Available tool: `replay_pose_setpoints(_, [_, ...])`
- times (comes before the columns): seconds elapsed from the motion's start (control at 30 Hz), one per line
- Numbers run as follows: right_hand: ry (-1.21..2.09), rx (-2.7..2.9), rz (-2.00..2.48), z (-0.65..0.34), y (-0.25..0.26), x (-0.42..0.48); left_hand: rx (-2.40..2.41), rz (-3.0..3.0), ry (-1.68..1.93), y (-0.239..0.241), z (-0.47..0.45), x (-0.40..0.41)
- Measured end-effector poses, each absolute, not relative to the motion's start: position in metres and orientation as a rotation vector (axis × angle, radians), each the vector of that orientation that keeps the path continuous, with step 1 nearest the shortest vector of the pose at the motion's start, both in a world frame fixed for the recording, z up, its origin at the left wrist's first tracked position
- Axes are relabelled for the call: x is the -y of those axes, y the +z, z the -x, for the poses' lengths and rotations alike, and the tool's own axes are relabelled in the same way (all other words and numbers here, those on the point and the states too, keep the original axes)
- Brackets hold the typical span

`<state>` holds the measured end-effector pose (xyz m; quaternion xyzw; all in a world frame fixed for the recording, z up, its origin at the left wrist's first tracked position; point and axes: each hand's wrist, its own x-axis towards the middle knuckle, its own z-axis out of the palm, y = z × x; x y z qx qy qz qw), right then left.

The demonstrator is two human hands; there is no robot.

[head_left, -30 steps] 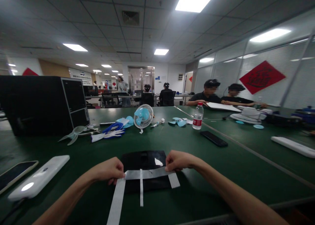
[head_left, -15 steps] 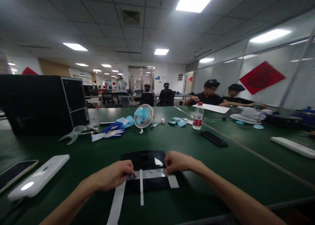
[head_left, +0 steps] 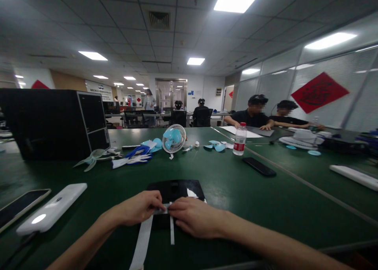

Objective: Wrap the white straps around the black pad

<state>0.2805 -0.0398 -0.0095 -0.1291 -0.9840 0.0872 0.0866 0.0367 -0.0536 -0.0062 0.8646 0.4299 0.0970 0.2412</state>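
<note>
Flat on a dark green tabletop (head_left: 224, 183), directly ahead: a thin glossy black rectangular panel (head_left: 163, 185), partly covered by both hands, with an irregular white patch (head_left: 191, 193) near its far right corner; across its middle, a flat silvery strip (head_left: 160, 212), mostly hidden under the fingers; at the left end, a wide ribbed white band (head_left: 142, 240), trailing toward the near edge; between the hands, a narrow white strip (head_left: 172, 232), running down past the panel's near side.

Left hand (head_left: 139, 208) at the silvery strip's left part, fingers bent, tips down on it; cannot tell if pinching or merely pressing; right hand (head_left: 198, 217) laid low over the panel's right half, fingers close together, tips just beside the left fingertips, thumb hidden; cannot tell if grasping anything.

Off to the left, a rounded white plastic slab (head_left: 54, 209) with a dark cable; farther back, a white-caged fan with pale blue blades (head_left: 174, 139).
</note>
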Motion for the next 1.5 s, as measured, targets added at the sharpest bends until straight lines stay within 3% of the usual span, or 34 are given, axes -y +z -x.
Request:
replay_pose_setpoints(0.4, [0.343,2.930,0.350,-0.298,-0.025,0.063,-1.174,-2.393,0.275,-0.004,-0.039,0.055])
replay_pose_setpoints(1.5, [0.567,2.744,0.824,-0.358,-0.014,0.041,-1.169,-2.295,0.229,-0.004,-0.021,0.050])
